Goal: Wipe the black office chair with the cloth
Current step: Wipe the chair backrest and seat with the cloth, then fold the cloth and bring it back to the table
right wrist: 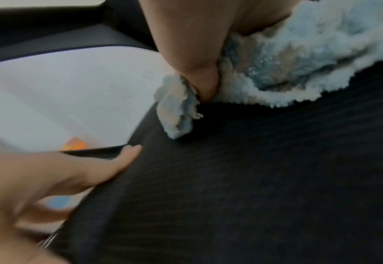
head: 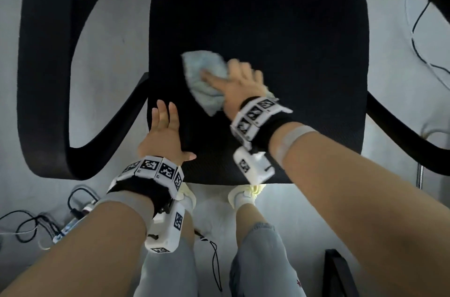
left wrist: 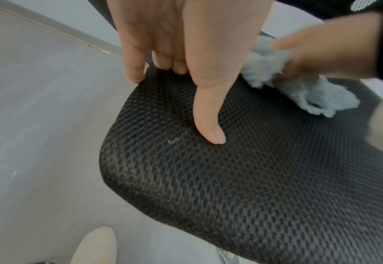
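Observation:
The black office chair's mesh seat [head: 280, 29] fills the middle of the head view. A crumpled light-blue cloth [head: 204, 70] lies on its front-left part. My right hand [head: 231, 77] sits on top of the cloth and holds it bunched, index finger stretched across it. In the right wrist view the thumb [right wrist: 197, 53] digs into the cloth [right wrist: 298, 59] against the seat [right wrist: 253, 178]. My left hand [head: 170, 131] rests on the seat's front-left corner, fingers straight along the side edge. Its thumb [left wrist: 208, 116] lies flat on the mesh [left wrist: 231, 178], near the cloth [left wrist: 310, 92].
Curved black armrests flank the seat at left [head: 43, 77] and right [head: 401, 131]. My feet in pale shoes [head: 246, 194] stand just under the seat's front edge. Cables [head: 36, 223] lie on the grey floor at lower left, another cable [head: 418, 41] at upper right.

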A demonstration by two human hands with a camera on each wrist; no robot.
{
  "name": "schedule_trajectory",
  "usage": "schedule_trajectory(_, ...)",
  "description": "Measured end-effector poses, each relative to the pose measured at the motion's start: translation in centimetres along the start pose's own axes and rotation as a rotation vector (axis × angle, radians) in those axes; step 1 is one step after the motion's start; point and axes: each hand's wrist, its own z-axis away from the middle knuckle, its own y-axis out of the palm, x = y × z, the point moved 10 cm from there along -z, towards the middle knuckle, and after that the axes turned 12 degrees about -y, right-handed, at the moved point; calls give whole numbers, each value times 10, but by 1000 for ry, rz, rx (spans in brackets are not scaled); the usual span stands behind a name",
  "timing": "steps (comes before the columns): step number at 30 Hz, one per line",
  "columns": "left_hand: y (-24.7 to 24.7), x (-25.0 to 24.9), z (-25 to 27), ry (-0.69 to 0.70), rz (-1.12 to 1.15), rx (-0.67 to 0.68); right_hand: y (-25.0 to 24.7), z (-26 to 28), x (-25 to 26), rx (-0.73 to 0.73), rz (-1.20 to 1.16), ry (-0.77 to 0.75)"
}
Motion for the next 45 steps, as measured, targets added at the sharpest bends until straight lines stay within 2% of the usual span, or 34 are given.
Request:
schedule_trajectory(3,-2,1,0,-23,-21,16,4,56,-77,-74,-102,288)
schedule_trajectory(5,-6,1,0,-47,-31,26,16,96,-109,-57,-101,446)
schedule_trajectory(10,-22,0,10,-118,79,33,48,149,-110,105,-168,546)
schedule_trajectory(13,-30,-9,33,-146,263,44,57,163,-103,56,-539,639)
schedule_trajectory(16,-35,-32,68,-84,468,56,35,171,-88,-123,-1018,609)
schedule_trajectory(18,-35,-50,94,-33,674,113,13,180,-74,-150,-1227,592)
schedule_trajectory(21,-38,-70,133,-12,983,216,-17,197,-46,-115,-1525,585)
schedule_trajectory(23,-43,-78,154,2,1095,262,-32,214,-26,-45,-1656,553)
schedule_trajectory(28,-61,-106,209,175,1156,447,-64,255,12,-50,-2061,416)
schedule_trajectory(30,-76,-113,228,264,1188,415,-75,271,14,-157,-2117,402)
schedule_trajectory(33,-101,-122,255,407,1191,329,-89,292,11,-440,-2190,387)
schedule_trajectory(38,-132,-144,307,661,947,229,-96,341,6,-923,-2064,466)
schedule_trajectory(42,-127,-167,352,822,754,248,-97,401,16,-1299,-1865,569)
schedule_trajectory(45,-94,-187,396,905,592,329,-83,460,33,-1512,-1721,687)
